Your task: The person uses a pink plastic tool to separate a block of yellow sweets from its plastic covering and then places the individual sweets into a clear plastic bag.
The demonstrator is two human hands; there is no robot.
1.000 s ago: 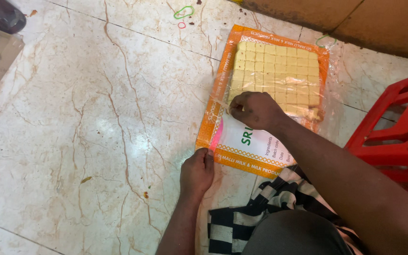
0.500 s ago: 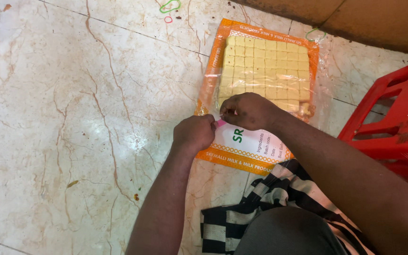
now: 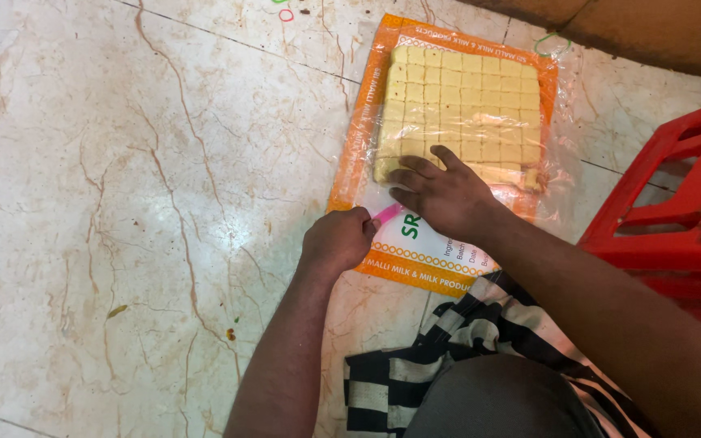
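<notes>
right hand (image 3: 448, 195) on sweet packet (image 3: 456, 122) (flat) — floor

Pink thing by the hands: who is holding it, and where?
The left hand pinches the pink thing by its near end. The right hand holds nothing; it lies flat on the packet.

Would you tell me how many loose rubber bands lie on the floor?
2: a pink rubber band left of the packet's top edge, a green rubber band at its top right corner; others may be hidden.
</notes>
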